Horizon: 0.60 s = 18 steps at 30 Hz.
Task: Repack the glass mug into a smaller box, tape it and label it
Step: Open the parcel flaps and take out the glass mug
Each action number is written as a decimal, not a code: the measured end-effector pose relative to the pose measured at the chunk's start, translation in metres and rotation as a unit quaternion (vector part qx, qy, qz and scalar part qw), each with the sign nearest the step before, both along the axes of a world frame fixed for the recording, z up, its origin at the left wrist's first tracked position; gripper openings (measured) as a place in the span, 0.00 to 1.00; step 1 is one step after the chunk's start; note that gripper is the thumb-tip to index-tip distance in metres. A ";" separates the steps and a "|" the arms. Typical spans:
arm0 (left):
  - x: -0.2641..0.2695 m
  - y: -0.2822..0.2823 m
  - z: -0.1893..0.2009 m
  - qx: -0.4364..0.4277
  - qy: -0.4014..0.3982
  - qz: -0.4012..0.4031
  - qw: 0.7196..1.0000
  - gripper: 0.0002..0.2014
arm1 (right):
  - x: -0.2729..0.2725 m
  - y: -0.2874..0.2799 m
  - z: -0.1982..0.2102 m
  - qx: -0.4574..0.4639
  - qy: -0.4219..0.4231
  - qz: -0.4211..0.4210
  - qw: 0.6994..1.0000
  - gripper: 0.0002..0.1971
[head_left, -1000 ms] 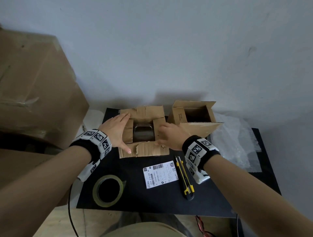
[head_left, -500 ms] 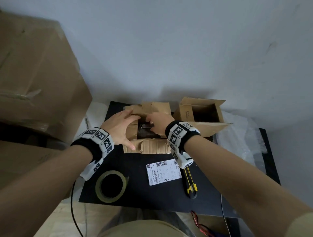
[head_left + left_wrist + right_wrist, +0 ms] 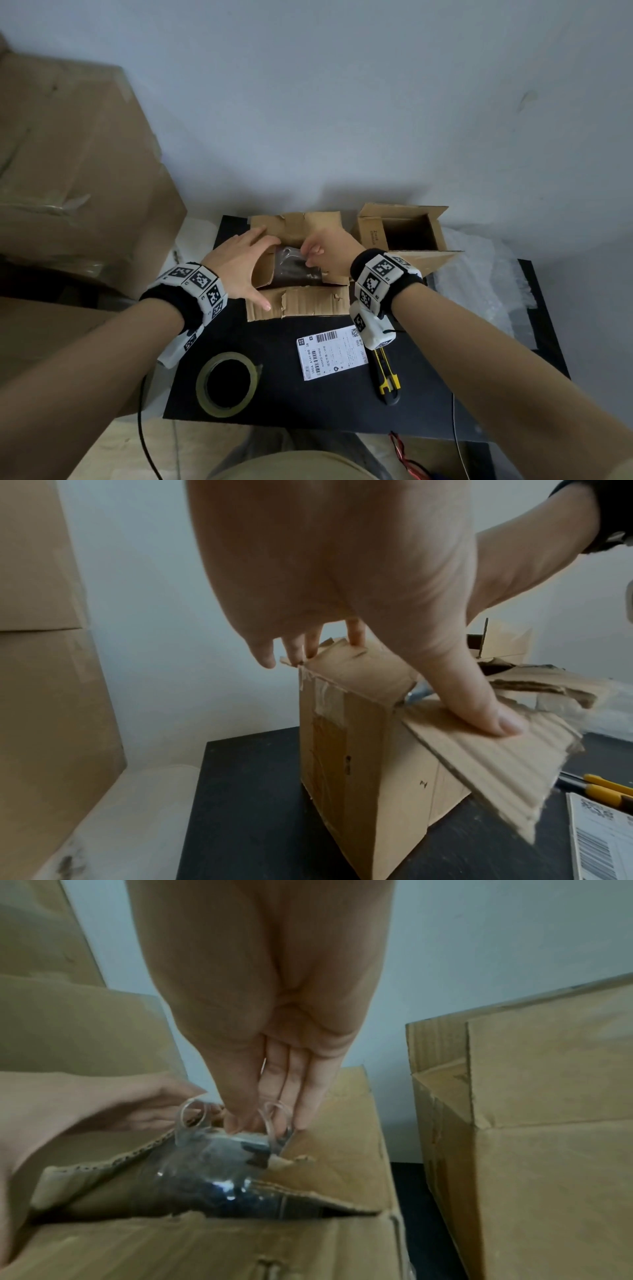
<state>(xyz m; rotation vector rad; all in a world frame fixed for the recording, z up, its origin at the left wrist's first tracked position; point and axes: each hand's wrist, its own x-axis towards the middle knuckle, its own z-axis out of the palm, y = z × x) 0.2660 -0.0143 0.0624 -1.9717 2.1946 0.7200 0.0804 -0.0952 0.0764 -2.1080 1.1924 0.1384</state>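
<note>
Right hand [image 3: 329,251], off the flap a second ago, now pinches the mug [image 3: 219,1175] in the box [image 3: 310,303]; left hand [image 3: 239,263] spread flat on flaps — extraction starting.

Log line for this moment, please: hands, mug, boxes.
left hand holds worn box flaps open | right hand grips glass mug inside it | second box open, mug not moved

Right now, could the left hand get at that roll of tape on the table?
Probably yes. The tape roll lies uncovered on the table just below the left hand, but that hand is pressing the box flaps open.
</note>
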 end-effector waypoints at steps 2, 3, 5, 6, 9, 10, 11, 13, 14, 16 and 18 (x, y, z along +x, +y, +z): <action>0.000 0.001 0.003 -0.003 0.016 0.010 1.000 0.59 | -0.005 0.001 0.004 0.013 -0.034 -0.029 0.999 0.10; 0.000 0.003 0.004 -0.003 0.029 0.017 0.999 0.60 | -0.007 0.001 0.005 0.015 -0.048 -0.041 0.998 0.10; 0.001 0.006 0.005 -0.002 0.050 0.030 0.998 0.61 | -0.011 0.001 0.007 0.014 -0.072 -0.058 0.996 0.10; 0.002 0.008 0.005 0.000 0.057 0.034 0.998 0.61 | -0.013 0.001 0.007 0.014 -0.084 -0.065 0.994 0.10; 0.001 0.011 0.004 -0.002 0.069 0.047 0.997 0.63 | -0.018 0.001 0.007 0.026 -0.124 -0.086 0.988 0.09; 0.001 0.012 0.003 -0.004 0.071 0.050 0.996 0.63 | -0.021 0.001 0.007 0.027 -0.136 -0.092 0.986 0.08; 0.001 0.012 0.002 -0.007 0.071 0.052 0.996 0.64 | -0.023 0.001 0.007 0.028 -0.148 -0.098 0.984 0.08; 0.000 0.012 0.001 -0.013 0.068 0.052 0.996 0.64 | -0.030 0.001 0.005 0.032 -0.169 -0.115 0.978 0.07; 0.000 0.012 0.000 -0.017 0.066 0.051 0.996 0.65 | -0.033 0.001 0.003 0.034 -0.177 -0.125 0.976 0.07; -0.002 0.012 0.000 -0.025 0.074 0.048 0.996 0.66 | -0.038 0.002 -0.001 0.043 -0.189 -0.145 0.970 0.06; -0.001 0.012 -0.002 -0.024 0.100 0.052 0.993 0.69 | -0.040 0.004 -0.003 0.055 -0.202 -0.163 0.964 0.06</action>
